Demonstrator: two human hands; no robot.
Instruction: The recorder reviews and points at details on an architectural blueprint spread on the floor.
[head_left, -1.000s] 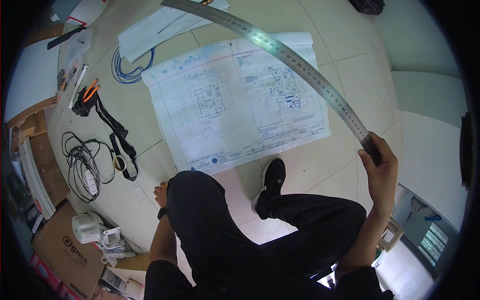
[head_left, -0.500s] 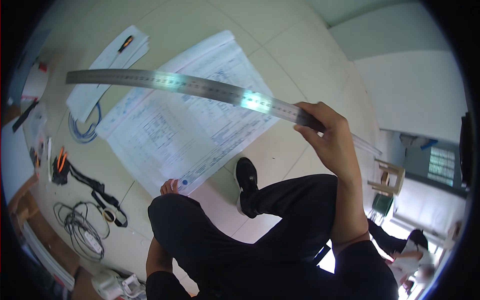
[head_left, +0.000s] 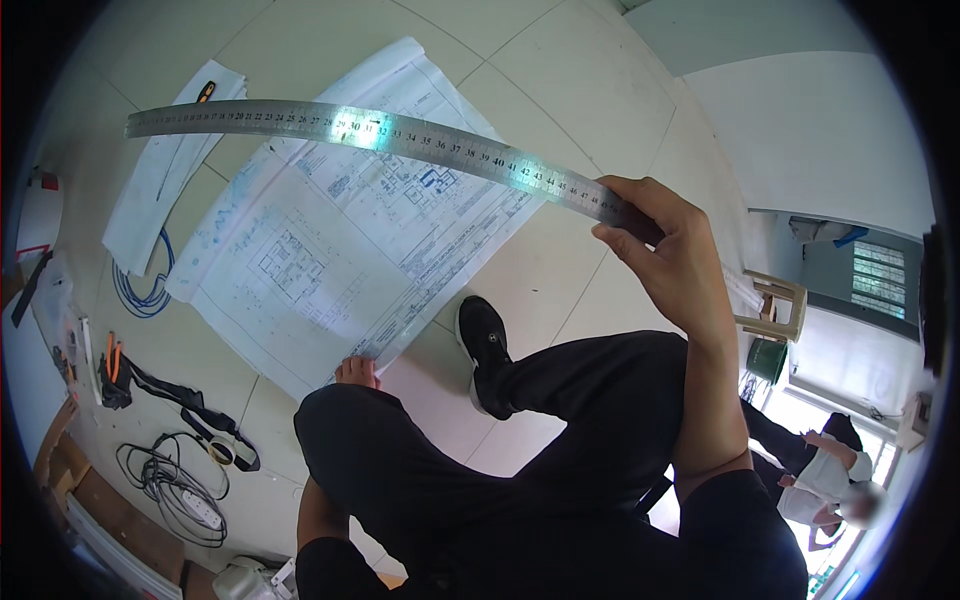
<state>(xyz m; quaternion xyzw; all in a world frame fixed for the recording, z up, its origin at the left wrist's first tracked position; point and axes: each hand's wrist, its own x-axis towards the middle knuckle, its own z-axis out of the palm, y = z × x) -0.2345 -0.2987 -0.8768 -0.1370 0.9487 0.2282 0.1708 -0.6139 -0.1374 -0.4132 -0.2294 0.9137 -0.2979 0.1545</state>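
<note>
A long steel ruler (head_left: 430,142) is gripped near its right end by my right hand (head_left: 672,245), thumb below and fingers above. It slants across the picture above a large sheet of printed floor-plan drawings (head_left: 300,265) spread on the floor, hiding part of the sheet. Whether the ruler touches the paper is hard to tell. Beyond my left knee, my left hand (head_left: 357,372) rests its fingers on the near edge of the sheet; the knee hides the rest of that hand.
Folded papers with an orange-and-black handled tool (head_left: 207,92) lie at the far left, beside coiled blue cable (head_left: 145,295). Orange-handled pliers (head_left: 114,362), a black strap (head_left: 175,393) and a power strip with tangled cord (head_left: 200,508) are nearer. A stool (head_left: 775,305) and a person (head_left: 830,470) appear right.
My view has shifted a little, so the drawings sit farther left and higher. The ruler's far end is higher in the picture, still in my right hand. Glare on the sheet has lessened.
</note>
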